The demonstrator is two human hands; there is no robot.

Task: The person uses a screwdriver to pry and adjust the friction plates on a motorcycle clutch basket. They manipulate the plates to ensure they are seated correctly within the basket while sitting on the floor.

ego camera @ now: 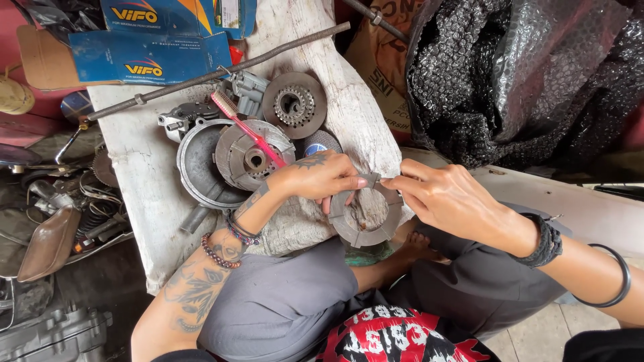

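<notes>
Grey-trousered knees sit nearest, and just above them both hands pinch a grey friction ring (365, 214): left hand (320, 175) on its top-left edge, right hand (443, 198) on its top-right. Behind the ring runs a whitewashed wooden block (144, 194) bearing a clutch housing (201, 164), a pink toothbrush (248, 127), a sprocket (294, 104) and blue boxes (151, 57). Right of the ring heaps black bubble wrap (523, 74).

Looked like a motorcycle repair workshop, worked at floor level. Held greasy clutch parts on a rough white wooden block (144, 181): a toothed hub (294, 104) and round housing (201, 171). Left of the block, lay loose cables and engine pieces (60, 332); above it, blue spare-part boxes (151, 57).
</notes>
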